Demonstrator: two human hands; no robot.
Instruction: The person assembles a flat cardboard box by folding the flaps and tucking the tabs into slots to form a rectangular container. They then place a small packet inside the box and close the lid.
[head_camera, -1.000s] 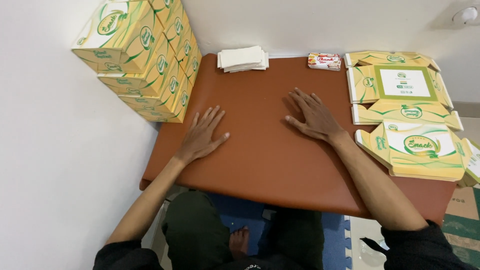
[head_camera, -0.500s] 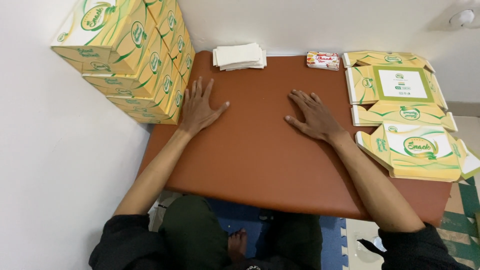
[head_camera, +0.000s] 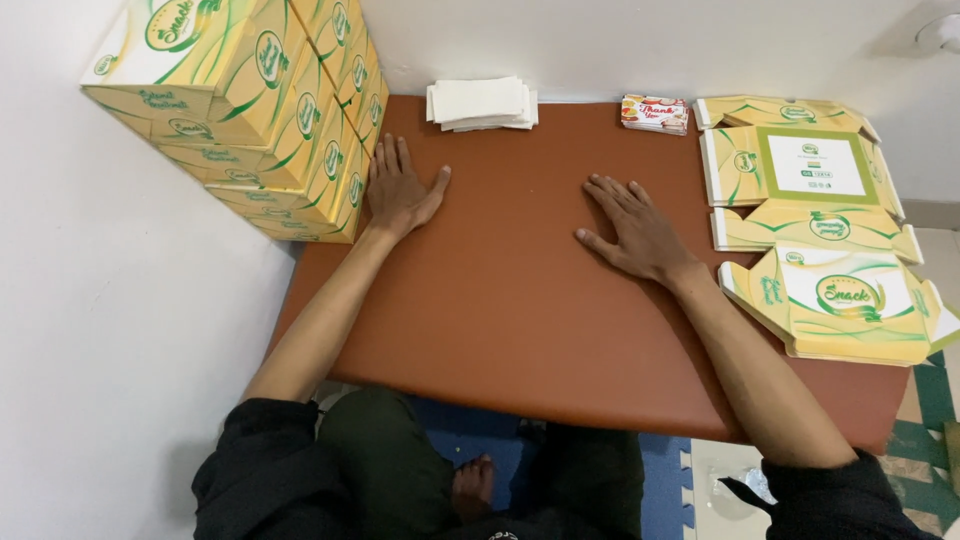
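Note:
My left hand (head_camera: 398, 188) lies flat on the brown table (head_camera: 500, 300), fingers spread, right beside a stack of folded yellow-green snack boxes (head_camera: 262, 110) at the left. My right hand (head_camera: 634, 230) also rests palm down on the table, fingers apart, holding nothing. To its right lie flat, unfolded yellow-green box blanks (head_camera: 808, 175), and nearer me a half-formed blank (head_camera: 845, 305) on the table's right edge.
A small pile of white paper sheets (head_camera: 482, 103) sits at the back of the table against the wall. A little stack of printed cards (head_camera: 655, 113) lies beside it. White walls close in the left and back sides. My legs and a patterned floor show below.
My left hand has slid forward and left until it lies next to the box stack. My right hand has stayed about where it was. The view has tilted a little.

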